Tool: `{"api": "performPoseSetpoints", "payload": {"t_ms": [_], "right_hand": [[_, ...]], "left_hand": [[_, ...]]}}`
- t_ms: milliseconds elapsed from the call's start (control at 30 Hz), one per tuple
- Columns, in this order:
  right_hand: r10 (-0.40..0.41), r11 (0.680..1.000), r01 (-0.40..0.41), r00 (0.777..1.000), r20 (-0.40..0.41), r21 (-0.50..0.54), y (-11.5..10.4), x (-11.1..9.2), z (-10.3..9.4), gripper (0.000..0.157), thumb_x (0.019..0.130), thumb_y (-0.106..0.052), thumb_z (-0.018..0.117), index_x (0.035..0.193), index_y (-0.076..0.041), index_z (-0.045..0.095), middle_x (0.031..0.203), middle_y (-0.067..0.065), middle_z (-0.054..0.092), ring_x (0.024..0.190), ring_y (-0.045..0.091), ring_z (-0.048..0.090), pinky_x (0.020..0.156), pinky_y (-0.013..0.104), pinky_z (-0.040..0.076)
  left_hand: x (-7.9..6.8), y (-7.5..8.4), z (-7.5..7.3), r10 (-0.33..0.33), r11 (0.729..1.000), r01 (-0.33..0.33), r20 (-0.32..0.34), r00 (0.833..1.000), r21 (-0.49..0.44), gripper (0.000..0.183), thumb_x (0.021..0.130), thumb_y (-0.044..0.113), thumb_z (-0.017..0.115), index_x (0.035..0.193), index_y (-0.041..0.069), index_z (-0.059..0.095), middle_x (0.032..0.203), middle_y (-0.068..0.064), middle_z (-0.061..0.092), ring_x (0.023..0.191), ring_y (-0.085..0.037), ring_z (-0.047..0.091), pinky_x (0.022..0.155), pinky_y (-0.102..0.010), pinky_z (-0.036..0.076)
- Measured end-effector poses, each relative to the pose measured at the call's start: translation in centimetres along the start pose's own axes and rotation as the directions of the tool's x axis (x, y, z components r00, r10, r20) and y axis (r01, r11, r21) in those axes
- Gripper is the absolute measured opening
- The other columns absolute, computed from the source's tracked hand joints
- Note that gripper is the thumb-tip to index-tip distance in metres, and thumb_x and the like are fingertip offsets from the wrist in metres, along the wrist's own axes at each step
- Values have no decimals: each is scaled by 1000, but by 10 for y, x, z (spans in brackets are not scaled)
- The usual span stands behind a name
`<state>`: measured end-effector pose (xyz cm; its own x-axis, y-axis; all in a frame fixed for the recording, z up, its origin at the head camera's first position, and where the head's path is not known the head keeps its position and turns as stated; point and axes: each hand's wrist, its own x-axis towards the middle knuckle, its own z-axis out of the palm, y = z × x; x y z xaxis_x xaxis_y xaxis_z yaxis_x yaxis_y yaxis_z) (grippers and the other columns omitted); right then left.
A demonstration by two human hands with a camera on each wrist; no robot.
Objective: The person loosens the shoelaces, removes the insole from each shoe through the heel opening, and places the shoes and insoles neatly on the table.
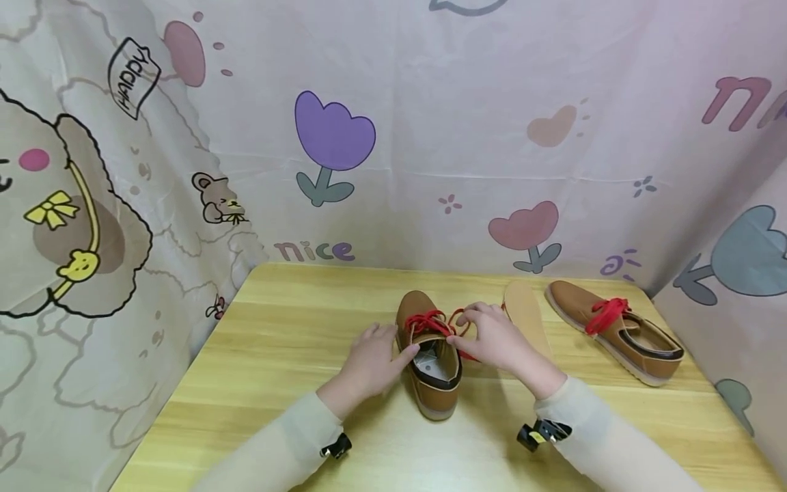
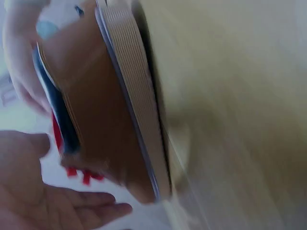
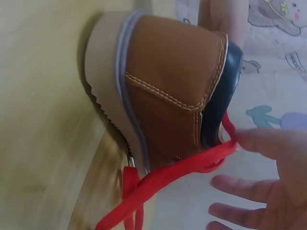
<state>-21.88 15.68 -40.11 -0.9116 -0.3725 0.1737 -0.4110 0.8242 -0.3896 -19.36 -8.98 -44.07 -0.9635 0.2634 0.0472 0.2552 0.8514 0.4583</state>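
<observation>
and here we are at mid-counter (image 1: 277, 321), where the brown shoe (image 1: 438, 398) stands upright on its sole, toe pointing away from the person, heel nearest. both hands are on the scene! the left hand (image 1: 373, 362) is at the shoe's left side, fingers loose and unclenched, thumb reaching over by the opening; whether it actually touches is hard to tell. across on the other side, the right hand (image 1: 494, 338) has its fingers spread and relaxed, thumb up against the red lace (image 3: 177, 167) near the top of the opening, no clenched grip there. that lace trails down the shoe's right flank in the right wrist view. just beyond the right hand lies a flat tan insole (image 1: 527, 314), and farther right, well apart, sits the second shoe (image 1: 617, 342), angled, its own red bow (image 1: 607, 316) bunched on top. behind it all hangs a pale printed curtain (image 1: 424, 102).
</observation>
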Motion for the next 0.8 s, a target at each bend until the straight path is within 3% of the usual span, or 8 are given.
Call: {"api": "performPoseSetpoints", "payload": {"t_ms": [133, 233, 433, 800], "right_hand": [[13, 1000, -14, 997, 81, 15, 2, 5, 1, 27, 88, -41, 75, 97, -15, 75, 127, 16, 62, 117, 40, 53, 95, 55, 46], [13, 1000, -15, 994, 111, 18, 2, 6, 3, 20, 88, -38, 75, 93, -19, 75, 126, 15, 63, 115, 39, 54, 92, 54, 47], [-12, 1000, 10, 996, 91, 20, -1, 4, 8, 16, 89, -35, 75, 91, -19, 73, 121, 12, 63, 108, 36, 54, 89, 51, 48], [-33, 999, 31, 998, 50, 31, -9, 4, 18, 19, 89, -37, 76, 83, -21, 68, 119, 8, 65, 105, 31, 54, 87, 46, 48]], "left_hand": [[-3, 11, 4, 49, 997, -46, -55, 997, 59, 62, 103, 51, 46, 135, 0, 60, 135, -16, 62, 133, -44, 46, 109, -61, 35], [-3, 14, 6, 73, 997, -71, -76, 994, 40, 50, 104, 40, 51, 129, 0, 65, 127, -15, 67, 127, -44, 52, 105, -60, 39], [-1, 13, 5, 48, 997, -51, -54, 997, -53, 44, 105, 30, 51, 130, -5, 63, 128, -19, 65, 130, -44, 49, 109, -57, 38], [8, 3, 1, 92, 995, -93, -33, 995, -45, 43, 107, 24, 43, 135, -6, 58, 136, -18, 61, 136, -43, 44, 114, -53, 33]]}}
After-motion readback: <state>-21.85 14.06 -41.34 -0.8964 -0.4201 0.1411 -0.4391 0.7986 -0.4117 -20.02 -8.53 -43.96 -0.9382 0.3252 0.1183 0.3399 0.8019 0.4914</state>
